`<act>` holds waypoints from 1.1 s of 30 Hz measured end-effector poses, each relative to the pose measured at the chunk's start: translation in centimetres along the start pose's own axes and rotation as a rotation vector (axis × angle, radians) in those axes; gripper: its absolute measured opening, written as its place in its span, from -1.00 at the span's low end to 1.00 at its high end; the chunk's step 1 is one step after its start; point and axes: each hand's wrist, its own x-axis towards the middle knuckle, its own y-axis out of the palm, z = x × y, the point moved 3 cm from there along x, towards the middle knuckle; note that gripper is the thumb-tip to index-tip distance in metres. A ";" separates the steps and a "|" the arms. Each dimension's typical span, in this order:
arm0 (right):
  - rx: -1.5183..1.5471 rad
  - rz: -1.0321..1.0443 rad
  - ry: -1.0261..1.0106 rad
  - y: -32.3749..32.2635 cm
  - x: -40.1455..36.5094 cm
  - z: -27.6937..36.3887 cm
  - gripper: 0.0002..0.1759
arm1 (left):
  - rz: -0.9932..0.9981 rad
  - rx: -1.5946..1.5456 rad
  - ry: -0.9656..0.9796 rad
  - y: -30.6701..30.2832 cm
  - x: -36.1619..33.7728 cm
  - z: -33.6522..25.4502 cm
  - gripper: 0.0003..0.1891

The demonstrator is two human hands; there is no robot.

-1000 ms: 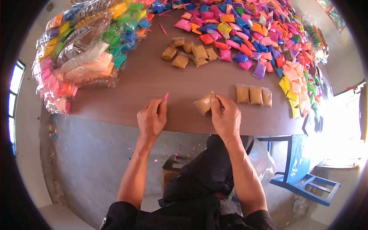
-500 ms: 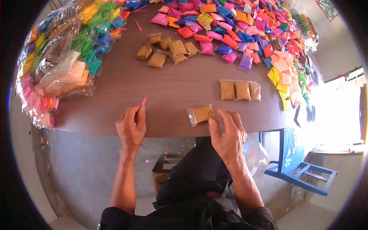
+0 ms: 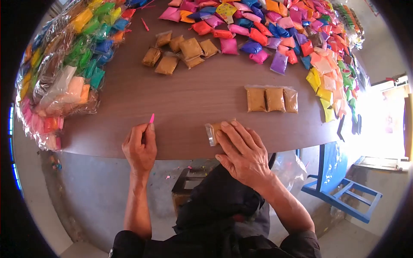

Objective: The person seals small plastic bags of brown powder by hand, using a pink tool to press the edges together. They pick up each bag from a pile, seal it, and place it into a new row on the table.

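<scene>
My left hand (image 3: 141, 144) pinches a small pointed pink plastic tool (image 3: 152, 118) above the table's near edge; most of the tool is hidden by the fingers. Fingers stretched, my right hand (image 3: 243, 150) lies flat over a small clear packet (image 3: 211, 133) of brown material, covering most of it. Only the packet's left end shows. Beyond that hand, a joined row of brown packets (image 3: 274, 99) rests on the table. Farther back to the left is a loose group of several brown packets (image 3: 167, 64).
Heaped colourful packets (image 3: 258, 36) cover the table's far right. Clear bags of coloured packets (image 3: 71, 88) pile up at the left. Another pink tool (image 3: 145, 24) lies at the back of the brown table (image 3: 172, 96). A blue chair (image 3: 329, 172) stands at the right.
My right hand has gone from gripping the packet's right end to lying flat over it. My left hand still holds the pink tool. The view has shifted slightly.
</scene>
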 end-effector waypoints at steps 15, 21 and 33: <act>0.054 -0.136 0.073 -1.5 1.0 -0.8 -0.54 | -0.036 -0.022 -0.012 0.5 -0.2 0.3 -0.91; 0.034 -0.208 0.082 -1.9 0.6 -1.3 -0.58 | -0.031 -0.013 0.022 0.2 0.0 0.0 -0.91; -0.212 -0.515 0.318 -4.3 4.6 -5.2 -0.59 | -0.027 -0.036 0.035 0.0 0.0 0.0 -0.92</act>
